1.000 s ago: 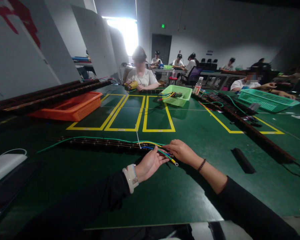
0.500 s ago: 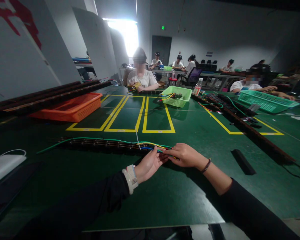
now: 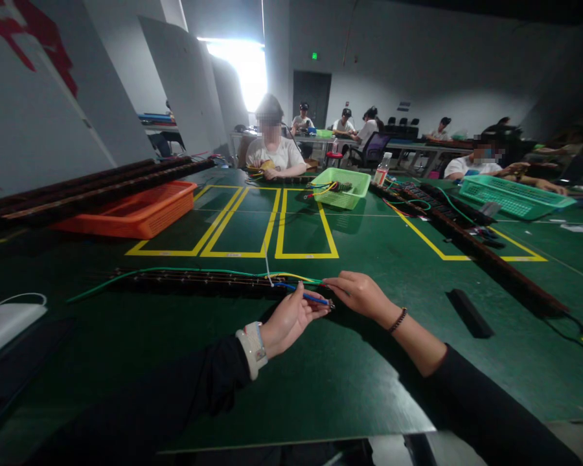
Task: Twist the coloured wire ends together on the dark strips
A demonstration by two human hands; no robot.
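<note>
A long dark strip with wires (image 3: pixel 199 279) lies across the green table in front of me. My left hand (image 3: pixel 291 320), palm up, pinches a blue wire (image 3: pixel 315 299) between thumb and fingers near the strip's right end; a small metal tip shows at the wire's end. My right hand (image 3: pixel 357 294) is closed on the end of a green wire (image 3: pixel 170 269), just to the right of my left hand. A yellow wire (image 3: pixel 291 277) runs beside the green one. From the strip a white cable tie (image 3: pixel 267 262) stands up with its tail loose.
An orange basket (image 3: pixel 168 210) stands at left beside long dark strips (image 3: pixel 102 184). Farther off are a light green basket (image 3: pixel 364 184) and a teal basket (image 3: pixel 519 200). A black bar (image 3: pixel 469 314) lies at right; co-workers sit across the table.
My right hand has drawn slightly up and away from my left hand, with the green wire's end in its fingers. The blue wire now shows separately across my left fingers.
</note>
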